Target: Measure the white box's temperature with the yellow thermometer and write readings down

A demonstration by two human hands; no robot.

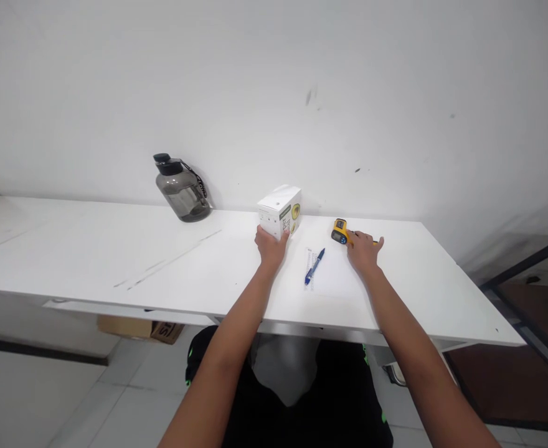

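My left hand grips the lower near end of a white box printed with an avocado picture, the thumb on its right side. The box stands on the white desk close to the wall. To the right, my right hand is closed over the handle of a yellow and black infrared thermometer. Its head, with a small display, shows past my fingers; most of the handle is hidden. Between my hands a blue pen lies slanted across a white sheet of paper with printed text.
A grey translucent water bottle with a black lid and strap stands at the back left, against the wall. A cardboard box is below the desk at left. A dark metal frame is beyond the desk's right edge.
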